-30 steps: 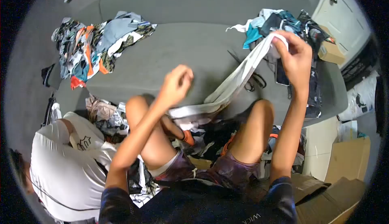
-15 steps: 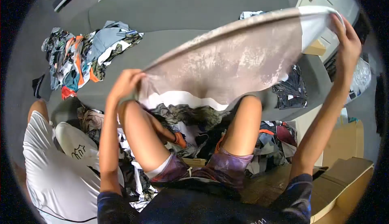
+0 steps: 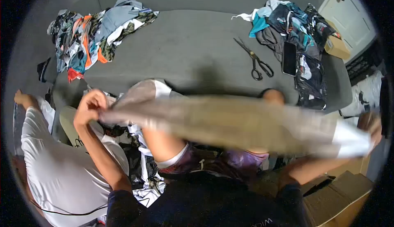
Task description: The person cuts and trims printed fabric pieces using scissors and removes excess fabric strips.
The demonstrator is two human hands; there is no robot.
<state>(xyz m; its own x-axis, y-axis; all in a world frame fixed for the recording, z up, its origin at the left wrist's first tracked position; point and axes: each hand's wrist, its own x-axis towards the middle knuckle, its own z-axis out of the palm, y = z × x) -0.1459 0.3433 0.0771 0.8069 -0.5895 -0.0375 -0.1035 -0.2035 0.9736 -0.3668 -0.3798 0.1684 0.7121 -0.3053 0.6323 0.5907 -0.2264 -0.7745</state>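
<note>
A long piece of brownish fabric (image 3: 230, 122) with white ends is stretched across my lap, blurred by motion. My left hand (image 3: 91, 107) pinches its left end, beside my knee. At the far right my right hand (image 3: 370, 129), smeared and partly dark, grips the white end. Beyond the fabric, black scissors (image 3: 255, 60) lie on the grey sofa (image 3: 184, 46), their blades pointing up and left. A dark phone (image 3: 289, 58) rests to the right of them.
Mixed cloth pieces (image 3: 88, 38) are heaped at the sofa's left. Teal and dark garments (image 3: 287, 21) lie at its right, near a small carton (image 3: 337, 47). A person in a white shirt (image 3: 65, 157) sits at my left. Cardboard (image 3: 340, 198) stands at lower right.
The fabric was raised and spread half a second ago; now it is lower and drawn out lengthwise. My left hand has moved left, and my right hand has dropped. The scissors and phone show again.
</note>
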